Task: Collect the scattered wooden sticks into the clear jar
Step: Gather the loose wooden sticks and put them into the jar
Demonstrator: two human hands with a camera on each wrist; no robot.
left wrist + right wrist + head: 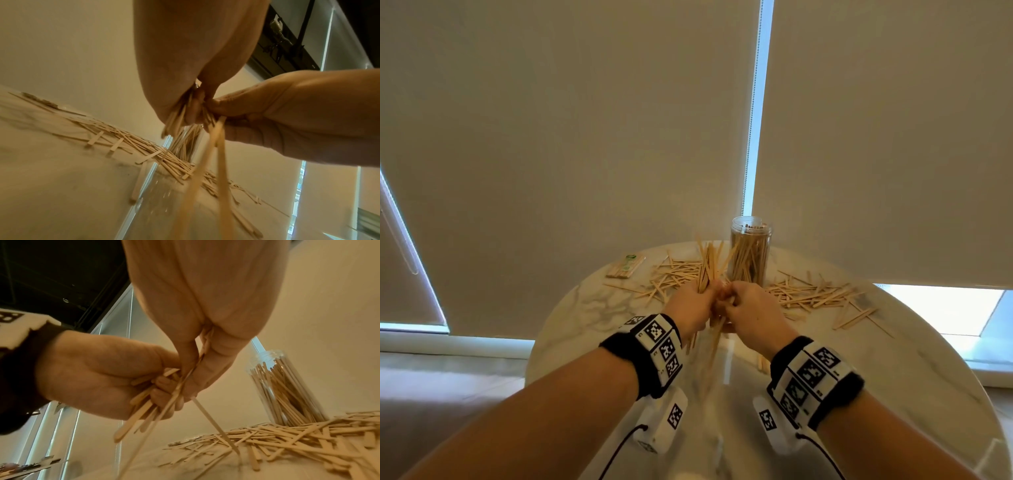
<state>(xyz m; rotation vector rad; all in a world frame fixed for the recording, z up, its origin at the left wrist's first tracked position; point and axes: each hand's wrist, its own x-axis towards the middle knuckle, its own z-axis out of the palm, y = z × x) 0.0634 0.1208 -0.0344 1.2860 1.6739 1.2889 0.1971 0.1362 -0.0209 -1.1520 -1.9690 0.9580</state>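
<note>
A tall clear jar (750,253), packed with upright wooden sticks, stands at the far side of the round marble table (592,308). Loose sticks lie in a pile left of it (674,274) and a wider pile to its right (815,294). Just in front of the jar, above the table, my two hands meet. My left hand (695,305) grips a bundle of sticks (708,265) that fans out above the fist and hangs below it (131,423). My right hand (751,310) pinches a few thin sticks (213,423) between thumb and fingers, right against the left hand's bundle.
A small wrapped packet of sticks (626,266) lies at the table's far left. A few single sticks (856,317) stray toward the right edge. Roller blinds hang close behind the table. The jar (281,386) stands among the right pile (287,443).
</note>
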